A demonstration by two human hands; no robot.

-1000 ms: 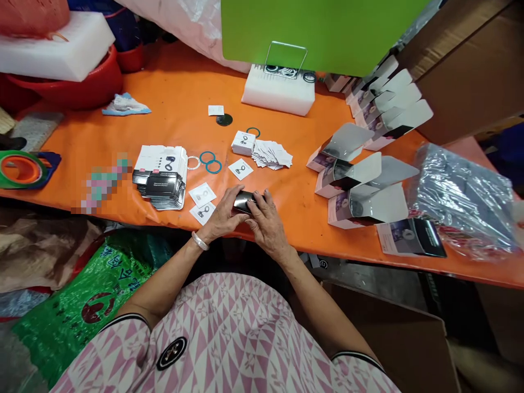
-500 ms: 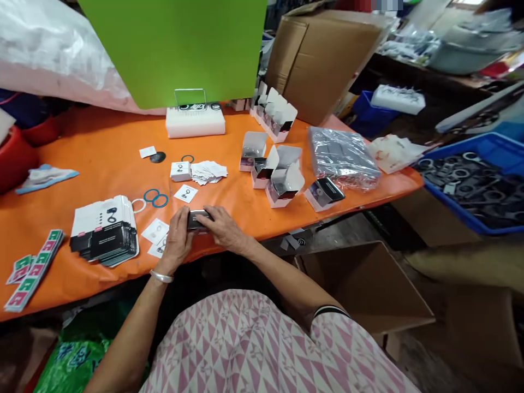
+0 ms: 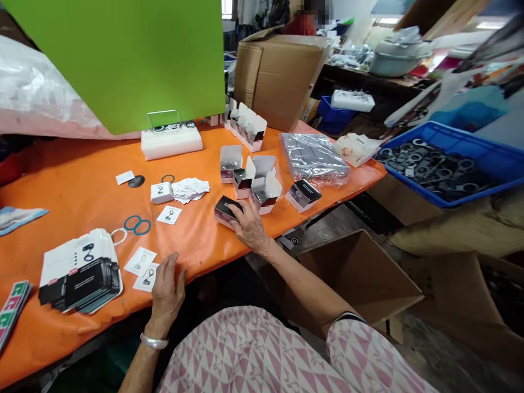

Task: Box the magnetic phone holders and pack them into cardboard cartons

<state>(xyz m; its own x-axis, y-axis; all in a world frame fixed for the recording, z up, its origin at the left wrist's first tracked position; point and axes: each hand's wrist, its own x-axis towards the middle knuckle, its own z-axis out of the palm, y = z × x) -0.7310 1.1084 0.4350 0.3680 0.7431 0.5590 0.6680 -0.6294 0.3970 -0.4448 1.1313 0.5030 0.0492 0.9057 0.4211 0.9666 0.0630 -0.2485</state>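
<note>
My right hand (image 3: 250, 226) rests its fingers on the end of a small black-and-white box (image 3: 226, 212), which lies tilted on the orange table (image 3: 82, 202). Next to that box stand several open white boxes (image 3: 244, 180). My left hand (image 3: 167, 289) is open and empty at the table's front edge, nearest to loose printed paper cards (image 3: 140, 262). Further left lies a stack of black-and-white packaging sleeves (image 3: 82, 275), with blue rubber rings (image 3: 137, 225) beyond it. A small white box (image 3: 161, 192) sits beside a pile of paper cards (image 3: 190, 189).
A clear plastic bag of packed items (image 3: 314, 158) lies at the table's right. Behind stand a green board (image 3: 110, 65), a white foam block (image 3: 172, 141) and a cardboard carton (image 3: 278, 76). A blue crate of dark parts (image 3: 450, 164) sits right; an open carton (image 3: 352, 278) stands below.
My left hand has let go of the box and dropped to the table's edge. My right hand has moved the box rightward. The view has swung right.
</note>
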